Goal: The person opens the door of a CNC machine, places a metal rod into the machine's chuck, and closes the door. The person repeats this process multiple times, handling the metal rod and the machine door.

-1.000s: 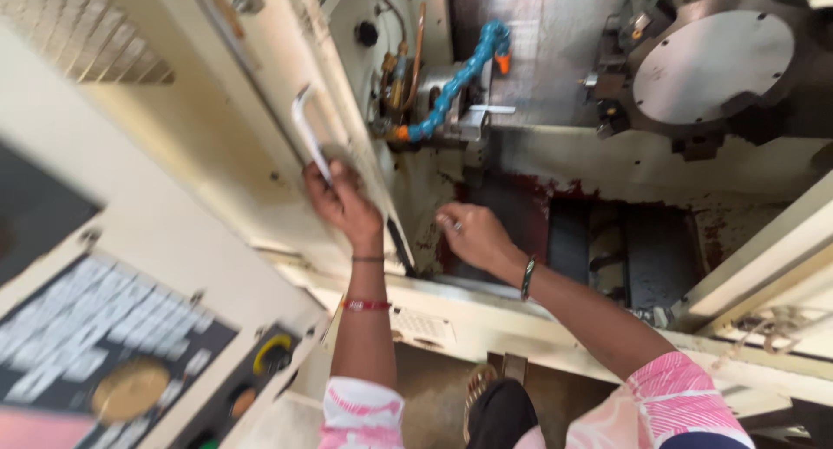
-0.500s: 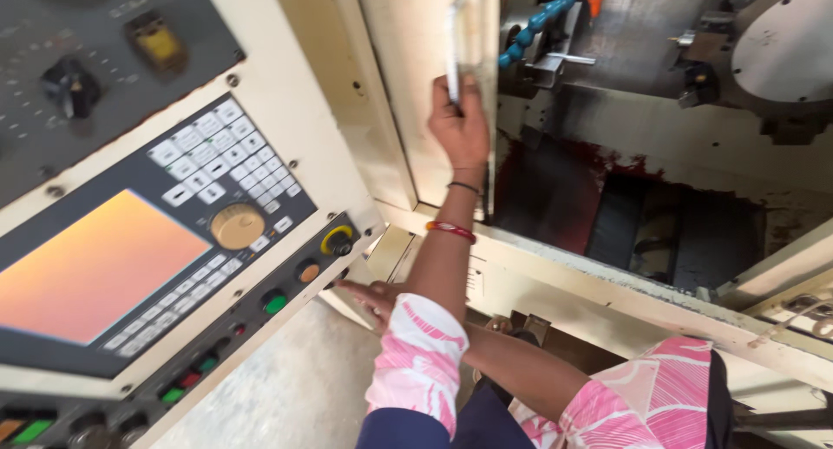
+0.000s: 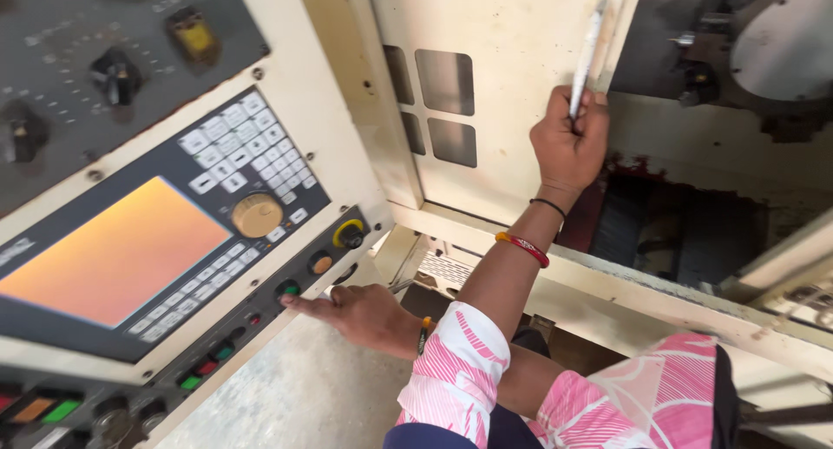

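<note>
My left hand, with a red bangle and a dark thread at the wrist, is closed around the white bar handle of the cream sliding door. My right hand crosses beneath the left arm and lies against the lower edge of the control panel. Its forefinger stretches out and touches the panel by a green button. It holds nothing.
The panel has an orange screen, a white keypad, a brass dial, a yellow-ringed knob and a row of coloured buttons. Right of the door lies the machine's dark interior with a round metal chuck. Concrete floor shows below.
The door, with my left hand on its handle, has slid right across the opening. My right hand left the machine's interior and reached the panel's buttons. The view swung left.
</note>
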